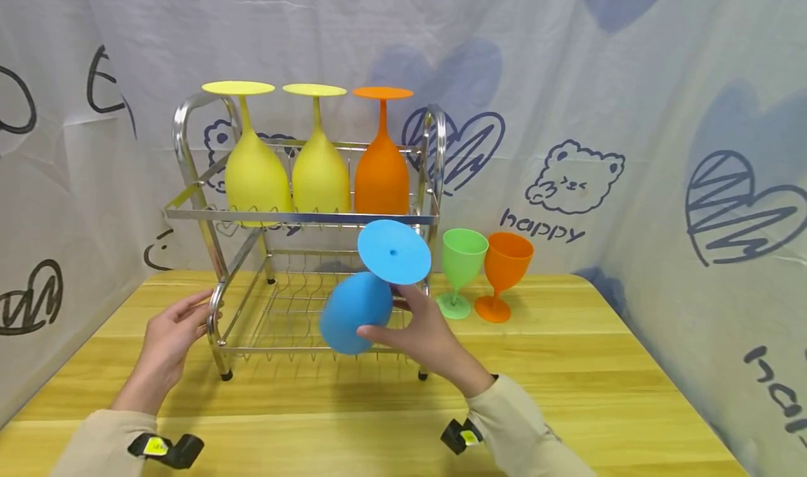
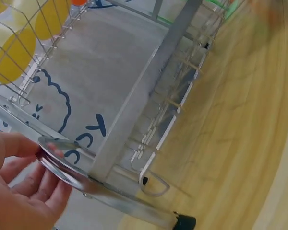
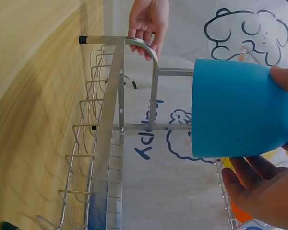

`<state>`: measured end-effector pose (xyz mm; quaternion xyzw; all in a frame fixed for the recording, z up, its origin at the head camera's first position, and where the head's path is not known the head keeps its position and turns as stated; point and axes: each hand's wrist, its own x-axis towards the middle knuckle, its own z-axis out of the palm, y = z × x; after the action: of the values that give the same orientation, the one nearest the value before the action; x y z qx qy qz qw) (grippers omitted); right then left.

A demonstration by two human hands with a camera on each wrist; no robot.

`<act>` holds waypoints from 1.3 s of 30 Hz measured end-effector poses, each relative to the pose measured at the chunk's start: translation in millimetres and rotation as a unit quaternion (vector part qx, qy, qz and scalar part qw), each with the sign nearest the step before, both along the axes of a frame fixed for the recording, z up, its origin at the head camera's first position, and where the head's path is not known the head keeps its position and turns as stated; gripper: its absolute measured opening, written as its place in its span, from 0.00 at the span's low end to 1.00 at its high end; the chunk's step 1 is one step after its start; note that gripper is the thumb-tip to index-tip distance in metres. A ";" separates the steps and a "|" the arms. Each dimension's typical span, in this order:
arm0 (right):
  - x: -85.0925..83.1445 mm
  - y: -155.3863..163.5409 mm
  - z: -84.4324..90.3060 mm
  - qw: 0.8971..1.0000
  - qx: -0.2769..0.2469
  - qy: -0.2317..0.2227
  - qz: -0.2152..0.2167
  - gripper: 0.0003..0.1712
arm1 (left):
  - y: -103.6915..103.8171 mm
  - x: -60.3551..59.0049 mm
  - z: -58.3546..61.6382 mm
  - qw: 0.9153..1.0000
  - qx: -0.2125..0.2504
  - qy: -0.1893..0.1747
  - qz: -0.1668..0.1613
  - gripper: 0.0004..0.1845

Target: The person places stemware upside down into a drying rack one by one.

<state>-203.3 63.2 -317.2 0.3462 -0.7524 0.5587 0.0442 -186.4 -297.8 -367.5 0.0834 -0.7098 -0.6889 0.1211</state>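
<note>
My right hand (image 1: 425, 333) grips a blue goblet (image 1: 358, 314) by its bowl, thumb on one side and fingers on the other. The goblet is tilted upside down, its round base up and its mouth pointing down, in front of the lower tier of a two-tier metal rack (image 1: 302, 218). In the right wrist view the blue bowl (image 3: 240, 110) shows from the side. My left hand (image 1: 173, 337) holds the curved front tube at the rack's lower left; in the left wrist view its fingers (image 2: 48, 184) curl around that tube.
Two yellow goblets (image 1: 255, 176) (image 1: 320, 176) and an orange goblet (image 1: 382, 176) stand upside down on the upper tier. Right of the rack, a green goblet (image 1: 463, 256) and another orange goblet (image 1: 506, 263) stand upright on the wooden table (image 1: 567, 365). A printed white curtain (image 1: 555, 64) hangs behind.
</note>
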 end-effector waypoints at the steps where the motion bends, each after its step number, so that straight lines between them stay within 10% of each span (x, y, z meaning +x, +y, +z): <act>1: -0.7 -2.5 0.6 1.000 0.003 0.002 -0.002 0.45 | -0.6 0.1 -0.6 1.000 0.009 0.004 -0.003 0.24; 7: -8.4 -19.8 -0.2 1.000 0.019 0.005 -0.014 0.45 | -0.6 1.2 -3.1 1.000 0.012 0.006 -0.007 0.28; 16: -10.9 -44.4 -9.1 1.000 -0.004 -0.019 -0.002 0.45 | 10.5 3.6 -3.7 0.987 -0.156 -0.002 0.047 0.27; 39: -49.2 -122.2 -37.0 0.993 0.102 -0.043 -0.050 0.43 | 8.2 2.8 -8.6 0.991 -0.124 0.003 0.051 0.26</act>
<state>-252.6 -59.0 -354.1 0.2867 -0.8231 0.4901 0.0041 -183.6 -289.6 -376.1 0.1012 -0.7844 -0.5886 0.1676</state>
